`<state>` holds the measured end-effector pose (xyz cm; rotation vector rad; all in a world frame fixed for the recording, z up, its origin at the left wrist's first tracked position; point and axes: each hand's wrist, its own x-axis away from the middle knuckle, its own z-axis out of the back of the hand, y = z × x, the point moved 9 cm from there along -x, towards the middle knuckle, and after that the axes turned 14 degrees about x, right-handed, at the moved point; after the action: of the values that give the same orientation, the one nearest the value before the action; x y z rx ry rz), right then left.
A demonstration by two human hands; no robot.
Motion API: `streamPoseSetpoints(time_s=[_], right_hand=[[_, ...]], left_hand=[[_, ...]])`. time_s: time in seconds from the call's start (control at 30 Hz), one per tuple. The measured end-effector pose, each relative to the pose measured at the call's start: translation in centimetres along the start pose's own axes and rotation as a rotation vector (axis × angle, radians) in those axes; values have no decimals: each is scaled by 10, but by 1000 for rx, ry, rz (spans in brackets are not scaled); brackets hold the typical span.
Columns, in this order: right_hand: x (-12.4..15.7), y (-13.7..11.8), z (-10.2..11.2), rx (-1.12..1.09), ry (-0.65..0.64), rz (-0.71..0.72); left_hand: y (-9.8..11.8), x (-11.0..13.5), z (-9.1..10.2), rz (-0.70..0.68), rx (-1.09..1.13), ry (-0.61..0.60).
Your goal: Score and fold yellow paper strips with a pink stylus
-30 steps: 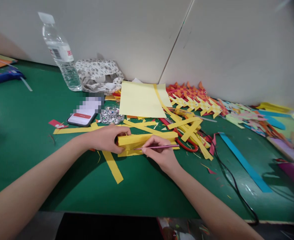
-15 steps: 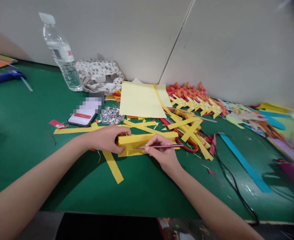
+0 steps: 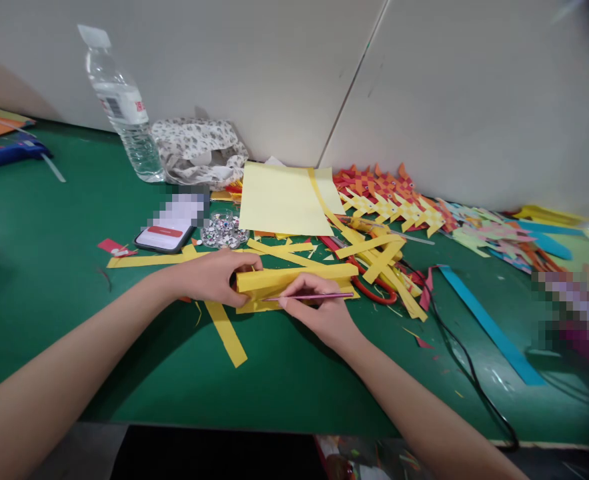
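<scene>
Between my hands lies a folded yellow paper (image 3: pixel 294 275), its upper edge bent over along its length. My left hand (image 3: pixel 219 277) grips its left end, thumb below and fingers above. In my right hand (image 3: pixel 319 307) is a thin pinkish-purple pen-like stick (image 3: pixel 337 295), pinched between thumb and fingers, its tip pointing left onto the paper's lower part. Whether the tip leaves a mark is too small to tell. A loose yellow paper strip (image 3: pixel 227 337) sticks out below the left hand.
A phone (image 3: pixel 171 223), a dish of googly eyes (image 3: pixel 224 230) and a water bottle (image 3: pixel 127 110) stand behind my left hand. Red-handled scissors (image 3: pixel 384 297) lie right of the paper among yellow strips. A black cable (image 3: pixel 461 350) and blue strip (image 3: pixel 491 327) lie further right.
My right hand has slid a little left and slightly down along the paper with the stick. My left hand has stayed in place.
</scene>
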<state>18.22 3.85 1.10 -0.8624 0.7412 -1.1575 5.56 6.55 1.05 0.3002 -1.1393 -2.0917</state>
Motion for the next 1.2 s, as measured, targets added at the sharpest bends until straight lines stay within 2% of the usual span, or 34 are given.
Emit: streamPoseSetpoints(time_s=[0.27,0.43,0.7,0.93,1.2], right_hand=[[1,-2,-6,39,-51,3],[-1,-1,-2,28,-2,6],[0,-2,-2,21,-21,4],[-3,9,13,-57,76,-22],[-2,8,6,-59,26,-27]], left_hand=[[0,0,-1,-3,15,-6],[0,0,0,-6,-4,1],[0,1,1,6,-32,2],[0,2,1,15,-66,-4],[-2,2,3,18,-88,33]])
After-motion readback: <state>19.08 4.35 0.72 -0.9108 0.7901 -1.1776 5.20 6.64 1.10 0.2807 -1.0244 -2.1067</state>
